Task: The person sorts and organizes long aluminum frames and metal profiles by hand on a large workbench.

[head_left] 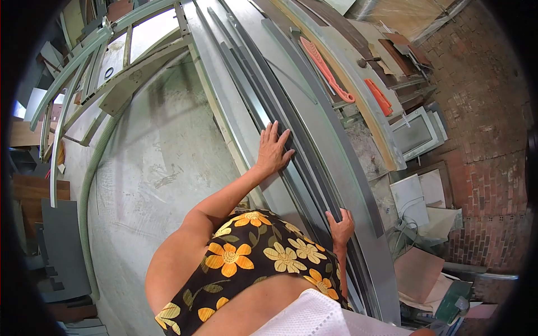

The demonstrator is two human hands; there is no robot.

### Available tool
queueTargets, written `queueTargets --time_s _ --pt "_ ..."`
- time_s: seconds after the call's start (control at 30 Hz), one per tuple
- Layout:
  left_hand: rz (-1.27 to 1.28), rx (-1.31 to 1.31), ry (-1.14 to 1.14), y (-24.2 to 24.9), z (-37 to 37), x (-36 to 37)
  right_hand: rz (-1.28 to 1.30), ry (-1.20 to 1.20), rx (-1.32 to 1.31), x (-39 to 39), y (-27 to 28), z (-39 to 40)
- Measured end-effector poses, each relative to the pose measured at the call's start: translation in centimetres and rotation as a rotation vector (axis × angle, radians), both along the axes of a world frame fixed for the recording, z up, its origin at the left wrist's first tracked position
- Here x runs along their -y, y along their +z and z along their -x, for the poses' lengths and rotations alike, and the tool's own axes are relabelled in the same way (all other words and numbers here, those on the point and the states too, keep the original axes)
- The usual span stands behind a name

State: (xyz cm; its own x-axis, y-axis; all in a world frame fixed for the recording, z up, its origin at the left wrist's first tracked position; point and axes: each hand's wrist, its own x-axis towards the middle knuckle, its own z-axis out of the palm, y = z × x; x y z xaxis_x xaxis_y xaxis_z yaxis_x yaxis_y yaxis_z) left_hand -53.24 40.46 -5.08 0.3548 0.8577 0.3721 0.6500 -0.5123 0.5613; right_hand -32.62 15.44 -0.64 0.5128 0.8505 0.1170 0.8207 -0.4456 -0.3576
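Several long grey metal profiles [255,105] lie side by side lengthwise on a long bench [224,115]. My left hand [272,150] rests on the profiles near the middle, palm down, its fingers spread. Closer to my body, my right hand [341,225] touches the profiles at their right side, thumb and fingers apart; its underside is hidden. Beyond the profiles, a flat grey strip [342,162] runs along the bench. A red-orange brush-like tool [328,70] lies near the far right edge of the bench.
A curved metal frame [129,73] stands at the upper left. A ribbed hose [89,190] runs down the concrete floor. On the right are a red-orange object [378,97], a framed panel [414,134], board offcuts [417,274] and a brick floor [482,185].
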Motion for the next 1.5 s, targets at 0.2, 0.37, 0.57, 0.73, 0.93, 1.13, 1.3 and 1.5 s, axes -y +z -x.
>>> queueTargets --time_s 0.2,0.37,0.57,0.73,0.93,1.13,1.3,1.5 --pt "0.02 -0.032 0.003 -0.9 0.7 0.6 -0.014 0.013 -0.004 0.3 -0.1 0.4" --pt "0.02 -0.04 0.005 -0.7 0.8 0.7 -0.02 0.01 -0.018 0.4 -0.3 0.3" --pt "-0.002 -0.036 0.003 -0.9 0.8 0.5 -0.047 -0.083 -0.124 0.1 0.0 -0.6" --pt "-0.005 -0.011 0.0 -0.8 0.8 0.4 -0.138 -0.115 0.036 0.1 2.0 -1.5" --pt "-0.008 -0.016 -0.001 -1.0 0.8 0.4 -0.176 -0.108 0.098 3.3 3.2 -3.2" --pt "0.0 0.015 0.011 0.2 0.3 1.3 -0.21 -0.129 0.077 7.3 2.5 -3.2" --pt "-0.027 0.082 -0.119 3.3 -2.0 4.4 -0.198 -0.149 0.037 9.2 2.6 -2.6" --pt "0.021 0.021 -0.258 3.1 -4.7 8.2 -0.18 -0.18 0.063 10.7 3.0 -3.1"
